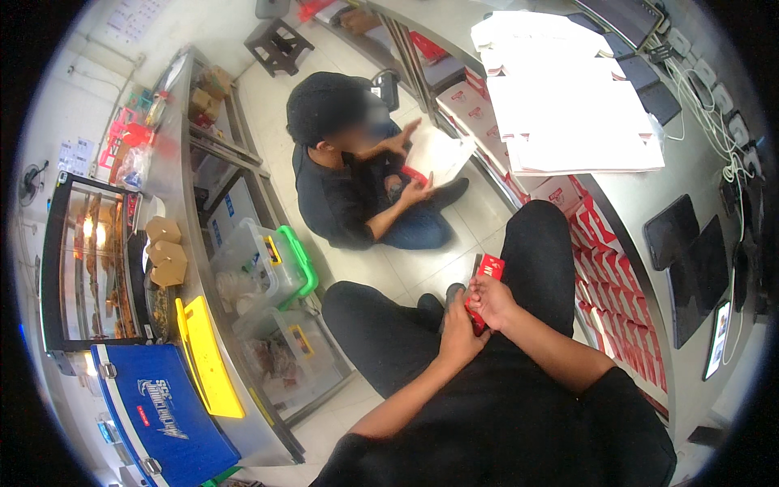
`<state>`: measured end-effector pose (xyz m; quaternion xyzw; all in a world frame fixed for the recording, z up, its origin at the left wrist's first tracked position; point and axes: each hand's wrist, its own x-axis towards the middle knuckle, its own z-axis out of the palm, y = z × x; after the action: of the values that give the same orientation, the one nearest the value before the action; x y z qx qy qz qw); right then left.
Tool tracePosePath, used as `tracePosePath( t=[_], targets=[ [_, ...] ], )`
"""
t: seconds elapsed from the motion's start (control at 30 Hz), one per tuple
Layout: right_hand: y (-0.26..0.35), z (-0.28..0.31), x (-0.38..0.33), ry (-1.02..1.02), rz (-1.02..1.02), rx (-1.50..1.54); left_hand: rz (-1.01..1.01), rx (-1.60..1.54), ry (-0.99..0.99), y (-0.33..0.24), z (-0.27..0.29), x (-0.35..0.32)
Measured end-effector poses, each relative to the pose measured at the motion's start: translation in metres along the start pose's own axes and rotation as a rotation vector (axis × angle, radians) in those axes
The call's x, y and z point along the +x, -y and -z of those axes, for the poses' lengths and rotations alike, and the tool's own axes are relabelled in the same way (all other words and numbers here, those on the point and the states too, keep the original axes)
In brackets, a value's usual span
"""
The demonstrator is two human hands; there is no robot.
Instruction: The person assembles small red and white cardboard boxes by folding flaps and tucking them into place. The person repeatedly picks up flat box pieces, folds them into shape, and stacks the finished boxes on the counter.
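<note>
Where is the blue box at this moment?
In the head view, the blue box sits at the lower left, just below the glass display case and left of the yellow board.

Small takeaway food shop, working side. Evidence: lit glass-fronted food cabinet (pixel 101 260); brown folded-paper food boxes (pixel 167 261); grey metal counter (pixel 629 199) bearing stacked flat white cardboard blanks (pixel 568 114); red-and-white cardboard cartons (pixel 613 300) shelved beneath.

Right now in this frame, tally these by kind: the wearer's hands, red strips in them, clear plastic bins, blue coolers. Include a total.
Wearer's left hand and right hand: 2
Red strip: 1
Upper clear bin and lower clear bin: 2
Blue cooler: 1
Total: 6
</note>
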<state>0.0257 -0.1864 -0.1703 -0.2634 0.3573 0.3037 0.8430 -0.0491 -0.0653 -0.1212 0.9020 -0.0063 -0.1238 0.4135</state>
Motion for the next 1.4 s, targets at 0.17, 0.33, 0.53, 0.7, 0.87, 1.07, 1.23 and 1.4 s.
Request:
tracePosePath(
  t=[0.17,0.33,0.53,0.7,0.87,1.07,1.23,1.4],
  targets=[
    [0.005,0.012,0.011,0.152,-0.095,0.185,0.048,0.048,-0.051,0.01,-0.008,0.015],
    [0.013,-0.002,-0.004,0.191,0.035,0.136,0.115,-0.024,-0.169,0.023,-0.008,0.024],
    [0.056,-0.029,-0.055,0.142,0.774,-0.528,0.284,-1.204,-0.511,0.08,0.052,0.02],
    [0.084,-0.045,-0.083,0.27,0.681,-0.615,0.286,-1.48,-0.517,0.075,0.101,-0.001],
    [0.051,-0.073,-0.093,0.625,0.412,-0.347,0.319,-1.609,-0.483,0.049,0.103,-0.001],
    [0.059,-0.089,-0.108,0.693,0.84,-0.867,0.358,-1.64,-0.367,0.049,0.095,-0.007],
    [0.079,-0.099,-0.13,0.691,1.072,-1.275,0.341,-1.609,-0.336,0.027,0.103,-0.007],
    [0.06,-0.098,-0.124,0.474,1.029,-0.881,0.175,-1.511,-0.435,0.027,0.101,-0.01]
  ],
)
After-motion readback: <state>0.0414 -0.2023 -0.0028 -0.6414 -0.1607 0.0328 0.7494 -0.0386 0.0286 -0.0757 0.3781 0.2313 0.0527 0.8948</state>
